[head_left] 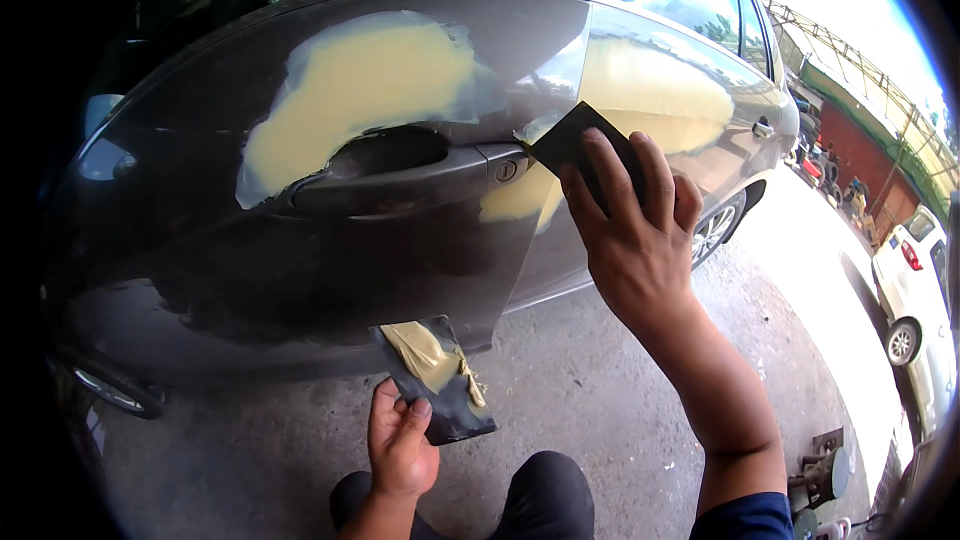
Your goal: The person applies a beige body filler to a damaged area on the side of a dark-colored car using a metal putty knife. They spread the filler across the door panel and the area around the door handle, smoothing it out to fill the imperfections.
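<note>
My right hand [640,230] grips a black flat spreader [572,137]; its corner meets the dark car door [390,275] just right of the door handle [400,185] and its round key lock. Body filler [370,80], pale yellow, covers a broad patch above that handle. A smaller smear of filler [510,202] lies under the lock. Low in front of the door, my left hand [402,445] pinches a dark rectangular plate [462,422] by its edge, thumb on top. On the plate sits a lump of yellow filler paste [425,358].
The rear door [720,155] carries another wide filler patch [650,90]. Beneath the car is a concrete floor [600,380], with my knees at the lower edge. A dark stool-like object [825,475] stands at the lower right. Farther right a white vehicle [920,280] is parked.
</note>
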Tool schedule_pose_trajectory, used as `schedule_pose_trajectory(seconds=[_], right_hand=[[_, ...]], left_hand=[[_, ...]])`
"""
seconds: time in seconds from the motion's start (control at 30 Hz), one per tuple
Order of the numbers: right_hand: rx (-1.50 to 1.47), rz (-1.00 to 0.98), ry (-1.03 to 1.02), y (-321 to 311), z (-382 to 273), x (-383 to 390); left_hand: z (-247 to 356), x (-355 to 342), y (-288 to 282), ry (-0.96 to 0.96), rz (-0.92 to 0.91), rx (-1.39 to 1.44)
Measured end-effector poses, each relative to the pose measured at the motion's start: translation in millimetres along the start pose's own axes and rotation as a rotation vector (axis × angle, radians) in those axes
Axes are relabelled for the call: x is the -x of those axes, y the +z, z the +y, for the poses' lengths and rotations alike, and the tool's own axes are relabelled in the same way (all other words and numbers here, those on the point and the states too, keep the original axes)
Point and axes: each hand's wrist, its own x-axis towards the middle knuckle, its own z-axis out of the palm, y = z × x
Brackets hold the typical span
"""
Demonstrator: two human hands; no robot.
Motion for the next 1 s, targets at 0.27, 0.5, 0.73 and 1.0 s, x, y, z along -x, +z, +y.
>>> schedule_pose_trajectory(seconds=[0.27,0.5,0.73,1.0], right_hand=[[-0.027,-0.003,0.114,2,-20,13],[-0.221,-0.159,0.294,-2,-35,22],[-0.791,-0.138,0.429,-30,-39,46],[-1.502,-0.464,0.211,-27,-41,122]], left_hand=[[0,-2,-6,0.005,0.003,-0.009],[1,-4,-9,0.010,-0.012,-0.013],[6,-6,-6,0.013,-0.030,-0.031],[21,-18,25,0.139,-0.138,0.041]])
